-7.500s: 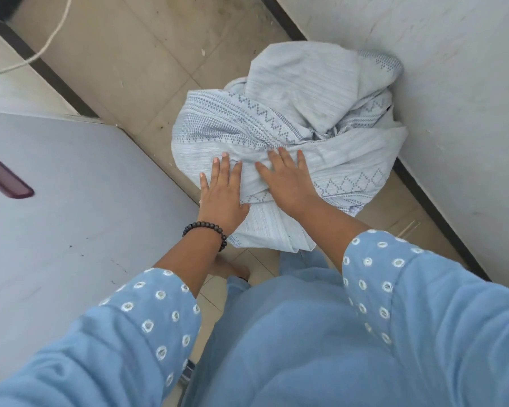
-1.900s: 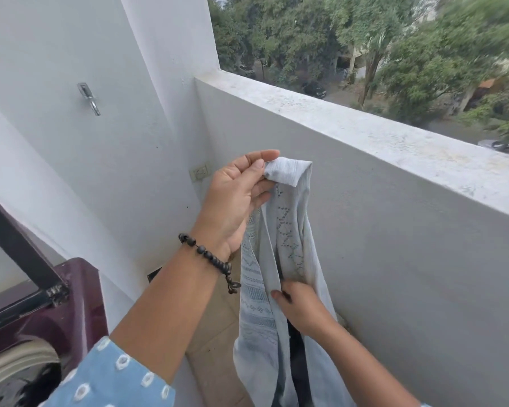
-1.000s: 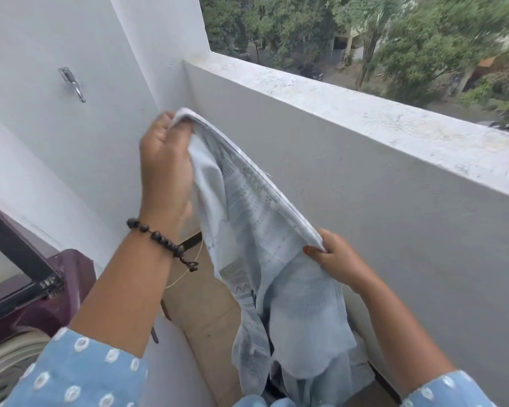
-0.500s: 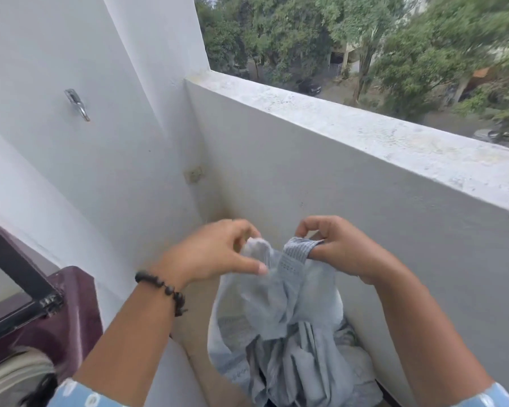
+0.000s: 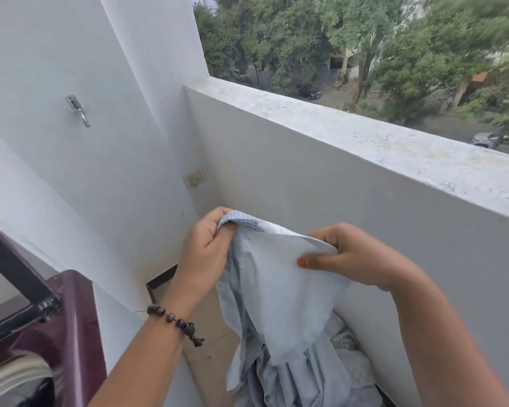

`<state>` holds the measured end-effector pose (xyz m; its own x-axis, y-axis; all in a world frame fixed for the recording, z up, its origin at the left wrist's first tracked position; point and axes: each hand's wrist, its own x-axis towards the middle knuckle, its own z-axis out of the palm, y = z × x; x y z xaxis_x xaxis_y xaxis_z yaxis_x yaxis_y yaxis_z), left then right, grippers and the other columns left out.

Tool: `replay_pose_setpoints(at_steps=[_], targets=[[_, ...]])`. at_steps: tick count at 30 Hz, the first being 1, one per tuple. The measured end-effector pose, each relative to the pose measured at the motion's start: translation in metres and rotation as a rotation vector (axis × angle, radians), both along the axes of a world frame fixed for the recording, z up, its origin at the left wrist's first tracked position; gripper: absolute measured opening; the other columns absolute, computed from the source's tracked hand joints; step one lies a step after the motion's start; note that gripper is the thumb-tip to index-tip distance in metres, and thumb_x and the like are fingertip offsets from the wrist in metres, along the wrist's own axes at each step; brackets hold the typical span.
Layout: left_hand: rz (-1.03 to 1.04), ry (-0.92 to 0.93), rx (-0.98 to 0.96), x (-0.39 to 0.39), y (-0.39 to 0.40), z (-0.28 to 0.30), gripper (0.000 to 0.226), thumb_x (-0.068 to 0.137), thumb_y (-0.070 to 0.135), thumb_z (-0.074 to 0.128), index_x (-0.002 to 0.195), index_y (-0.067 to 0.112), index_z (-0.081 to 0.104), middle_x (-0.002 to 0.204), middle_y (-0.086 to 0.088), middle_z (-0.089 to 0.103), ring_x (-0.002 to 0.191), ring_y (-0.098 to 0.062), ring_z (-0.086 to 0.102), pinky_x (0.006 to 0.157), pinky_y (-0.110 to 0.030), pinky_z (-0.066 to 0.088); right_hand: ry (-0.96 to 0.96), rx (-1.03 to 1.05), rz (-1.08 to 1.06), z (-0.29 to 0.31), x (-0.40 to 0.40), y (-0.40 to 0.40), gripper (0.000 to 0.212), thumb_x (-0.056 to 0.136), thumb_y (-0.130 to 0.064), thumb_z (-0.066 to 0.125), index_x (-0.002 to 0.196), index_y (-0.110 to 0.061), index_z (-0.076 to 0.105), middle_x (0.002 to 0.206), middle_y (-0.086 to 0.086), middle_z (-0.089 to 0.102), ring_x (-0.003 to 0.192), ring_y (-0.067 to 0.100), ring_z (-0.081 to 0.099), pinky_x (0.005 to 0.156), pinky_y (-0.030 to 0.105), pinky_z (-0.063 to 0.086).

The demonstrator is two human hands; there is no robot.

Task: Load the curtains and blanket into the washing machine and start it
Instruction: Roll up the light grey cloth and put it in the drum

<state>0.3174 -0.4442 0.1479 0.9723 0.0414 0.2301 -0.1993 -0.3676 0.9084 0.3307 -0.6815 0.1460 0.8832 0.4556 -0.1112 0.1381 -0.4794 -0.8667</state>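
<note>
White-walled balcony (image 5: 350, 183), one pale blue cloth (image 5: 279, 289), two hands, left hand (image 5: 206, 254) and right hand (image 5: 356, 259), fingers pinching its edge

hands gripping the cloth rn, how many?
2. Left hand grips the top edge of the pale blue cloth on the left; right hand pinches the same edge on the right.

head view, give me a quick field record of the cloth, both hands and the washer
cloth: pale blue-grey fabric, top edge held up, the rest hanging in folds
left hand: left hand grips the top corner; bead bracelet on the wrist
right hand: right hand pinches the top edge
washer: maroon washing machine at lower left, lid raised
setting: balcony, parapet wall ahead
</note>
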Motion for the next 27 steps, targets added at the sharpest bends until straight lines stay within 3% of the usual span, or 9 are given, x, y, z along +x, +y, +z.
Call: replay_pose_setpoints(at_steps=[5, 9, 11, 14, 17, 19, 22, 24, 27], targets=[[0.146, -0.052, -0.064, -0.004, 0.014, 0.000, 0.022, 0.099, 0.022, 0.052, 0.090, 0.028, 0.070, 0.088, -0.019, 0.065, 0.076, -0.015, 0.053, 0.071, -0.035, 0.043, -0.094, 0.399, -0.228, -0.001, -0.005, -0.012, 0.032, 0.082, -0.039, 0.067, 0.064, -0.013, 0.067, 0.058, -0.004, 0.054, 0.056, 0.011, 0.045, 0.055, 0.024, 0.032], [0.039, -0.033, -0.015, -0.008, 0.017, -0.001, 0.011, 0.092, 0.023, 0.064, 0.091, 0.030, 0.073, 0.092, -0.006, 0.070, 0.086, -0.018, 0.064, 0.080, -0.036, 0.051, -0.166, 0.710, -0.361, -0.001, -0.002, -0.009, 0.053, 0.075, -0.058, 0.072, 0.074, -0.006, 0.061, 0.072, 0.008, 0.051, 0.072, 0.024, 0.040, 0.069, 0.039, 0.030], [-0.062, 0.048, -0.017, -0.012, 0.019, 0.001, 0.003, 0.085, 0.028, 0.074, 0.087, 0.030, 0.072, 0.085, -0.010, 0.070, 0.079, -0.017, 0.063, 0.075, -0.036, 0.050, -0.137, 0.785, -0.419, -0.003, -0.004, 0.003, 0.040, 0.080, -0.055, 0.067, 0.075, -0.016, 0.065, 0.071, 0.003, 0.055, 0.071, 0.023, 0.045, 0.069, 0.039, 0.032], [-0.254, 0.135, -0.060, -0.019, 0.016, 0.001, 0.023, 0.078, 0.042, 0.079, 0.088, 0.023, 0.072, 0.084, -0.010, 0.071, 0.076, -0.021, 0.063, 0.073, -0.043, 0.051, -0.027, 0.857, -0.522, -0.005, -0.012, 0.019, 0.029, 0.097, -0.039, 0.052, 0.074, -0.026, 0.065, 0.069, -0.006, 0.061, 0.065, 0.011, 0.054, 0.065, 0.032, 0.037], [-0.303, 0.085, -0.097, -0.021, 0.010, 0.004, 0.023, 0.082, 0.039, 0.075, 0.085, 0.017, 0.072, 0.071, -0.007, 0.064, 0.063, -0.016, 0.051, 0.061, -0.027, 0.044, 0.030, 0.818, -0.547, -0.009, -0.024, 0.044, 0.031, 0.100, -0.042, 0.049, 0.083, -0.027, 0.069, 0.083, 0.005, 0.066, 0.077, 0.018, 0.060, 0.073, 0.037, 0.043], [-0.325, 0.040, -0.115, -0.021, 0.001, 0.008, 0.017, 0.082, 0.032, 0.071, 0.086, 0.015, 0.073, 0.069, 0.001, 0.063, 0.060, -0.010, 0.049, 0.058, -0.018, 0.041, 0.033, 0.769, -0.452, -0.012, -0.035, 0.059, 0.038, 0.092, -0.053, 0.050, 0.105, -0.021, 0.066, 0.097, 0.013, 0.066, 0.090, 0.024, 0.060, 0.081, 0.041, 0.046], [-0.336, -0.043, -0.064, -0.021, -0.007, 0.012, 0.005, 0.088, 0.019, 0.070, 0.089, 0.021, 0.074, 0.080, 0.004, 0.074, 0.071, -0.009, 0.065, 0.068, -0.020, 0.050, -0.025, 0.611, -0.181, -0.016, -0.050, 0.081, 0.045, 0.091, -0.036, 0.063, 0.130, -0.019, 0.049, 0.109, -0.011, 0.065, 0.105, 0.008, 0.062, 0.090, 0.024, 0.048], [-0.278, -0.092, -0.043, -0.022, -0.003, 0.012, 0.004, 0.086, 0.024, 0.072, 0.085, 0.027, 0.071, 0.072, -0.004, 0.070, 0.063, -0.020, 0.064, 0.058, -0.034, 0.051, -0.041, 0.541, -0.076, -0.019, -0.058, 0.093, 0.047, 0.089, -0.012, 0.070, 0.131, -0.017, 0.050, 0.116, -0.014, 0.065, 0.116, 0.006, 0.061, 0.095, 0.023, 0.048], [-0.235, -0.145, -0.069, -0.022, 0.011, 0.008, 0.020, 0.080, 0.047, 0.075, 0.082, 0.029, 0.066, 0.065, -0.013, 0.061, 0.053, -0.026, 0.050, 0.048, -0.037, 0.044, -0.141, 0.499, -0.197, -0.020, -0.062, 0.099, 0.026, 0.093, -0.020, 0.067, 0.110, -0.002, 0.063, 0.094, 0.007, 0.067, 0.092, 0.016, 0.064, 0.080, 0.039, 0.052]])
